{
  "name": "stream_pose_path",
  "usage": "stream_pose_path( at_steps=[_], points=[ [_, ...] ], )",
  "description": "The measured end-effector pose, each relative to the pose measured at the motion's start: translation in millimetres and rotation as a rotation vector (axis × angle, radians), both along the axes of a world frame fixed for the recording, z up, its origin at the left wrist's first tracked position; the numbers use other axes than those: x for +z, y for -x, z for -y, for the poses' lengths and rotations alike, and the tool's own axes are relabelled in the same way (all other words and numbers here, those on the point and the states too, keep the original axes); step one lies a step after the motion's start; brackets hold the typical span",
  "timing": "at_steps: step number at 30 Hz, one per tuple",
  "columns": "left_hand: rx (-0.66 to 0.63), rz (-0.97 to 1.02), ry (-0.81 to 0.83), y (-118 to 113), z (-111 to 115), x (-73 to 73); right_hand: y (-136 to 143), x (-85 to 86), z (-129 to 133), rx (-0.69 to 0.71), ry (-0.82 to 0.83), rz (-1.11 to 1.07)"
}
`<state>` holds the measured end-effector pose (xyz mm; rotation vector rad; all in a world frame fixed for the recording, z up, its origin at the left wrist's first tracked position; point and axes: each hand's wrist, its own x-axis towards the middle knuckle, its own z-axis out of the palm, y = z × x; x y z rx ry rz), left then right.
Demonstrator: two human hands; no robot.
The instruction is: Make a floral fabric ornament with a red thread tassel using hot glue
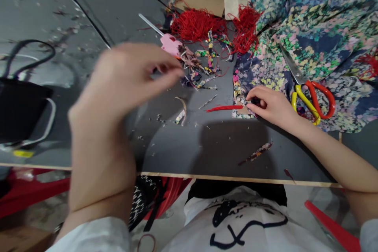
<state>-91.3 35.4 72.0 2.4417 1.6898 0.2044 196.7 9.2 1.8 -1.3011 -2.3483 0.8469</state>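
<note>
My left hand (pixel 130 76) is raised over the grey table, blurred by motion. Its thumb and forefinger are pinched together at the tips; anything between them is too small or blurred to make out. Resting on a floral cloth (pixel 271 67), my right hand (pixel 270 106) has its fingers curled and closed at the upper end of a bundle of red threads (pixel 224 108). A small brown piece (pixel 243 108) lies under that end, by the fingertips. Scissors (pixel 307 86) with one red and one yellow handle lie on the cloth beyond my right wrist.
Tangled red thread (pixel 197 25) lies near brown cardboard (pixel 208 2). A pink object (pixel 170 45) with a pale stick sits among fabric scraps. At left stands a black bag (pixel 25 110); a dark cord (pixel 79 8) crosses the table. Near the front edge lies a fabric strip (pixel 256 152).
</note>
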Motion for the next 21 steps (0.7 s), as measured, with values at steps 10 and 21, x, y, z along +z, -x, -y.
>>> stream_pose_path(
  at_steps=[10,21],
  points=[
    [0.353,-0.19,0.217,15,-41,-31.7,3,0.4,0,-0.03,0.031,0.033],
    [0.639,0.057,0.144,17,-32,-5.2,1,0.9,-1,-0.006,0.031,0.018]
  ],
)
